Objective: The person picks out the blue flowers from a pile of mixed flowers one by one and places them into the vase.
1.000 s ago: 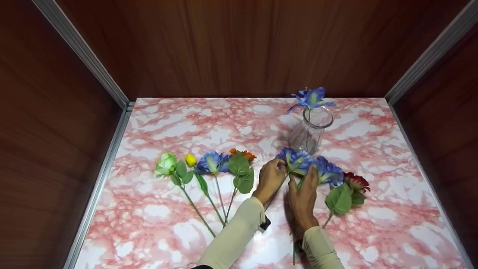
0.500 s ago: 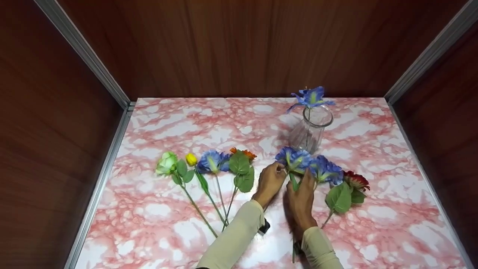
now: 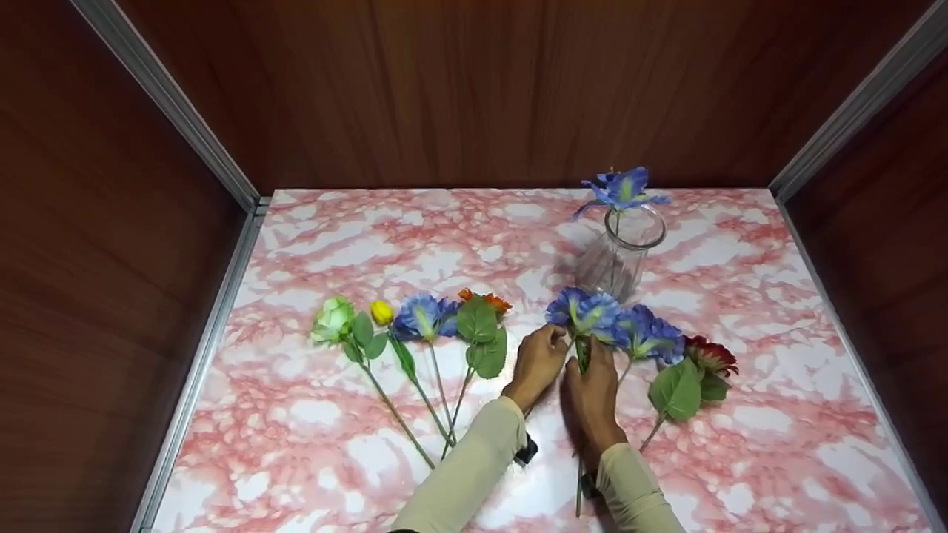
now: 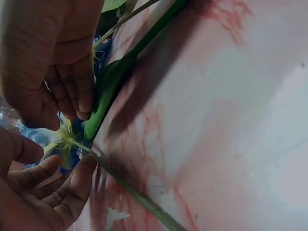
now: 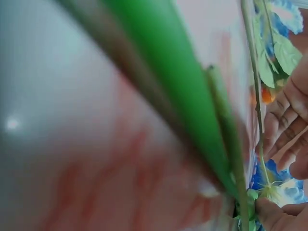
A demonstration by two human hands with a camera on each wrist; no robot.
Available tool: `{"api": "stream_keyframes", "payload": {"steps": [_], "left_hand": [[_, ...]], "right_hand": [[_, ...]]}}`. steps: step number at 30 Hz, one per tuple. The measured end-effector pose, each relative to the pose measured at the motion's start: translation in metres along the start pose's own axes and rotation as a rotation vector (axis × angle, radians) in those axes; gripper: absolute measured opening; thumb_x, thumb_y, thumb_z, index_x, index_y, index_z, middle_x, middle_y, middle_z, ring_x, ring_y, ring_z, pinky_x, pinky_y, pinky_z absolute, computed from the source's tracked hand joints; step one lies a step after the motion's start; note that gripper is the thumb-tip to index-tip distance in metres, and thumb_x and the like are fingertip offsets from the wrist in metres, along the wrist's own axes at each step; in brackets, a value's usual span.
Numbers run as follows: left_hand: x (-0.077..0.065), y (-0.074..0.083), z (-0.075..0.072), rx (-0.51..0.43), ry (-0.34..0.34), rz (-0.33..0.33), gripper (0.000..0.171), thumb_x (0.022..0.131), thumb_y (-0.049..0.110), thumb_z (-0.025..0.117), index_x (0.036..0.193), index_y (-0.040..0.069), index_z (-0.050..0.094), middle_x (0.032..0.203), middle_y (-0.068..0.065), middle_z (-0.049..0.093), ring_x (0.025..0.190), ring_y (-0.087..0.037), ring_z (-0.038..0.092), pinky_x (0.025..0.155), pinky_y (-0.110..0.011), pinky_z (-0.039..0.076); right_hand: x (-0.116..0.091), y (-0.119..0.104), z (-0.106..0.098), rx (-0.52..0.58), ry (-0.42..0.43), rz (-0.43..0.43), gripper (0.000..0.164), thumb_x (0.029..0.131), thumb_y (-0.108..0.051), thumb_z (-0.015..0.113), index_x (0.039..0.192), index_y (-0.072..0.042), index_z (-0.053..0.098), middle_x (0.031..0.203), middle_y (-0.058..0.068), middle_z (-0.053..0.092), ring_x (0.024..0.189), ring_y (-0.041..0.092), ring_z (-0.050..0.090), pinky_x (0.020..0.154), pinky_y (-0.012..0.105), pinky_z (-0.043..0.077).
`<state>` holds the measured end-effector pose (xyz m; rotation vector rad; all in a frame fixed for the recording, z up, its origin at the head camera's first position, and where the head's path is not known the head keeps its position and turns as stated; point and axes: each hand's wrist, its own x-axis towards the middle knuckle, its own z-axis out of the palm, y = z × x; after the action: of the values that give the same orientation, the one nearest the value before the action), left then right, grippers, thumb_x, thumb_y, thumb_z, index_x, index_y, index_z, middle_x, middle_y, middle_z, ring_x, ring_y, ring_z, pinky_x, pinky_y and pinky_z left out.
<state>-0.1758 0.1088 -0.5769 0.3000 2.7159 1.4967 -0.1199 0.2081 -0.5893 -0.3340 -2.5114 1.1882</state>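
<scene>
Blue flower (image 3: 592,316) points away beyond my parted, empty left grip (image 3: 537,363), stem (image 4: 126,185) running back; I can't tell if right grip (image 3: 595,392) pinches.

Spreads flat as a red-and-white marbled tabletop (image 3: 355,244); carries at left, in a row, a pale green rose (image 3: 332,320), a yellow tulip (image 3: 381,312), a blue flower (image 3: 422,316) and a leafy orange flower (image 3: 498,303), with stems slanting nearer and rightward; bears at right a second blue flower (image 3: 649,337) just beside a leafy dark red flower (image 3: 711,355); shows next to these a third blue flower (image 3: 595,314), whether resting or lifted unclear; supports, behind, an upright clear glass vase (image 3: 624,259).
</scene>
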Motion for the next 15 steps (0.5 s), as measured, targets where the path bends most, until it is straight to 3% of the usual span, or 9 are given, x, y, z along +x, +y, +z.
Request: {"api": "stream_keyframes", "payload": {"steps": [8,15], "left_hand": [[0.001,0.001,0.002,0.024,-0.004,-0.004,0.020,0.087,0.009,0.060,0.103,0.004,0.071,0.088,-0.002,0.071,0.082,-0.017,0.066,0.073,-0.029,0.049],[0.001,-0.001,0.005,0.081,0.002,0.041,0.014,0.085,0.007,0.062,0.090,0.008,0.074,0.076,0.001,0.069,0.072,-0.015,0.065,0.063,-0.028,0.048]], "right_hand": [[0.015,-0.001,-0.003,0.148,-0.027,0.122,0.040,0.087,0.000,0.057,0.126,0.009,0.057,0.108,0.025,0.064,0.099,0.036,0.060,0.087,0.045,0.045],[0.025,-0.005,-0.008,0.404,-0.100,0.333,0.034,0.094,-0.002,0.053,0.126,0.009,0.057,0.119,0.027,0.061,0.113,0.034,0.058,0.080,0.018,0.047]]}}
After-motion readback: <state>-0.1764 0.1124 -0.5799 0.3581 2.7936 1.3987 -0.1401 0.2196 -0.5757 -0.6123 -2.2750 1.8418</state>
